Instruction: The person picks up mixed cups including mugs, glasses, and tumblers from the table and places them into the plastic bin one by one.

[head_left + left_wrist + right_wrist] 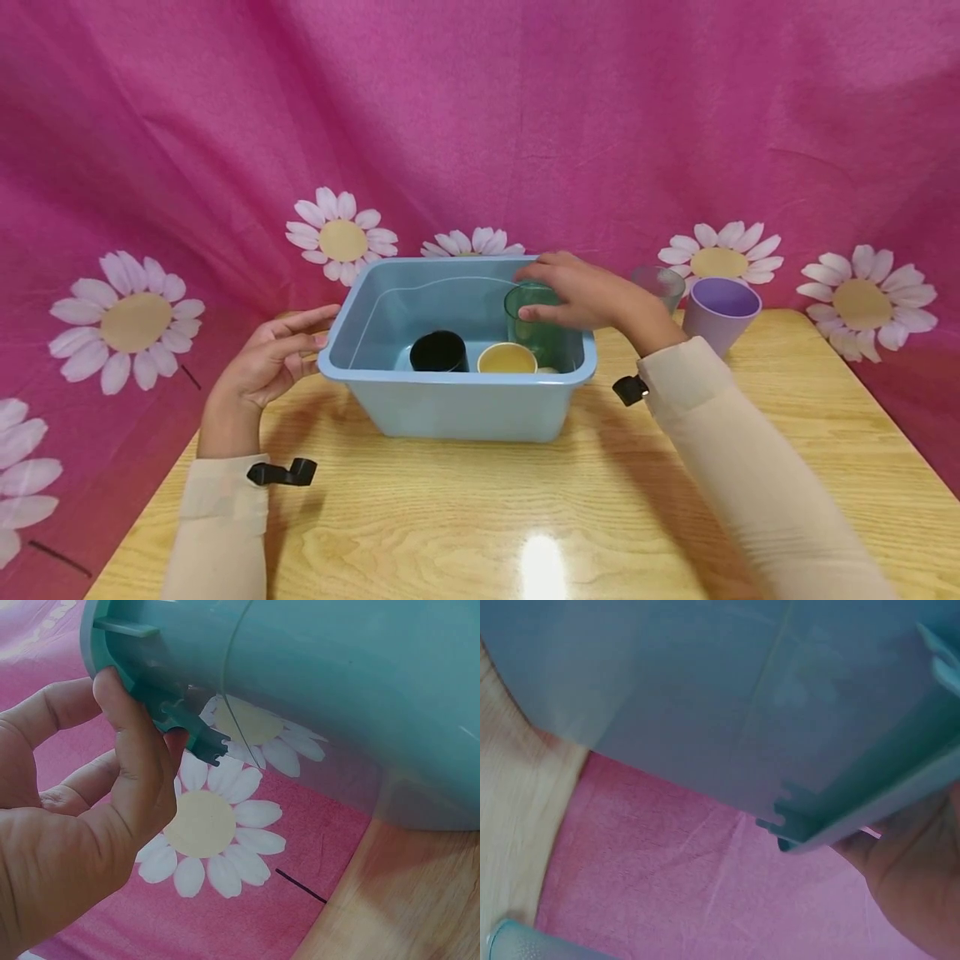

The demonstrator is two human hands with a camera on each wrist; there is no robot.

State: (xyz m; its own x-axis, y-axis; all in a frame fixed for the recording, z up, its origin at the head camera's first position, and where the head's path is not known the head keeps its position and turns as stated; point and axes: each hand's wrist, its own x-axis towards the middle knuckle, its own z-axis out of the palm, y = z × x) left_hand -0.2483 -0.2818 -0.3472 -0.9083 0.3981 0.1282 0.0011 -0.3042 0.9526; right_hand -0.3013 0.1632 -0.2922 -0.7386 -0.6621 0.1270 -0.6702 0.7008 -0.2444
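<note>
A light blue plastic tub stands on the table. My left hand touches its left rim from outside, fingertips against the edge; the left wrist view shows this hand under the tub's rim. Over the right rim reaches my right hand, holding a clear green cup upright inside the tub, thumb in front and fingers behind. A black cup and a yellow cup stand in the tub too. In the right wrist view, the tub wall hides the green cup and most of my right hand.
Right of the tub stand a purple cup and a clear cup, partly hidden by my right arm. A pink cloth with daisies hangs behind the wooden table. Something pale lies beside the yellow cup, mostly hidden.
</note>
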